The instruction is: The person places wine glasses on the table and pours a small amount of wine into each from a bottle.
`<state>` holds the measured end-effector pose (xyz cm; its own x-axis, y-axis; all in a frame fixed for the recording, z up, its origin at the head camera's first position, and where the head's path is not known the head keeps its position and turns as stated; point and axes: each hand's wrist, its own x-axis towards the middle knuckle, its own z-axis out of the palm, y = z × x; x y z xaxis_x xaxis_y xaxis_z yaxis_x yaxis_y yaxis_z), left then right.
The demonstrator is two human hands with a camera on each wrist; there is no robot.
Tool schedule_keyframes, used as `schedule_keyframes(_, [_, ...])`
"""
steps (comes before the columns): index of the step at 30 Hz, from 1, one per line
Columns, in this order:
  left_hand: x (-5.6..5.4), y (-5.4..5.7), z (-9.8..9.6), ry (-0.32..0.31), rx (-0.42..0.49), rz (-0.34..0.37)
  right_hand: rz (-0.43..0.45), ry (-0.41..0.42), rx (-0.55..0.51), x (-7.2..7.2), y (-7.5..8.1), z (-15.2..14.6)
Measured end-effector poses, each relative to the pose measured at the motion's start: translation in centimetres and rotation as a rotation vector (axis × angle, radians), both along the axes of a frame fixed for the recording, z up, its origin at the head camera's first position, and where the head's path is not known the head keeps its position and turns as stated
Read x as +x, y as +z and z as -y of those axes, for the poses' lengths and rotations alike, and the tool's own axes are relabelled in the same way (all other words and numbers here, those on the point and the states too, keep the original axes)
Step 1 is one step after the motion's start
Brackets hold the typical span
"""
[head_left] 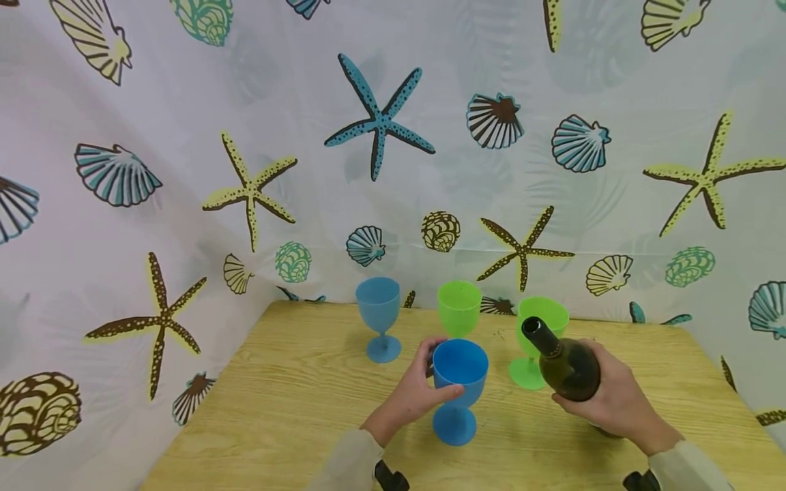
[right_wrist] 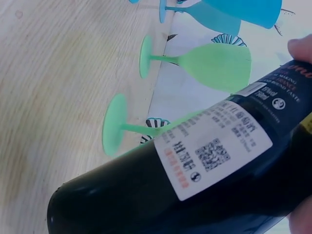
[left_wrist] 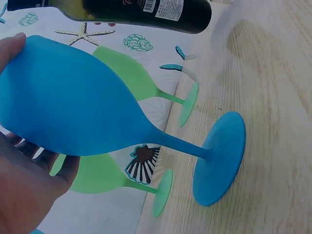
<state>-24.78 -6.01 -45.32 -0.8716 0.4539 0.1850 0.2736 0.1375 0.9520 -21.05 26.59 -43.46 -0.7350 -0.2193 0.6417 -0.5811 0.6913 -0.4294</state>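
Observation:
My left hand [head_left: 414, 399] holds the bowl of a blue plastic goblet [head_left: 463, 389], thumb on the near side and fingers around the far side. The goblet is upright; whether its foot touches the wooden table [head_left: 295, 395] is hard to tell. In my right hand [head_left: 617, 406] is a dark glass wine bottle [head_left: 571, 372], gripped around its body. Its uncapped neck tilts toward the left, apart from the blue goblet's rim. A white printed label [right_wrist: 214, 146] shows on the bottle in the right wrist view.
Behind the hands stand a lighter blue goblet [head_left: 377, 307], a green goblet [head_left: 459, 310] and a second green goblet [head_left: 527, 374], partly hidden by the bottle. A white curtain [head_left: 417, 198] with shells and starfish hangs along the table's back and sides.

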Motion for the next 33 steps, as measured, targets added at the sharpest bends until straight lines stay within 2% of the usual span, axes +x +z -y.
schedule_keyframes(11, [-0.1,-0.1,0.1,-0.006,-0.015,-0.008,-0.062,0.018,0.176,-0.3,0.7,0.0])
schedule_keyframes(20, [-0.5,0.1,0.7,-0.075,-0.002,-0.024,-0.069,0.029,0.313,-0.6,0.9,0.0])
schedule_keyframes(27, [-0.5,0.0,0.5,-0.056,-0.008,-0.01,-0.116,0.036,0.406,-0.7,1.2,-0.2])
schedule_keyframes(33, [-0.4,0.0,0.1,-0.033,-0.032,-0.014,-0.145,0.055,0.447,-1.0,1.6,-0.6])
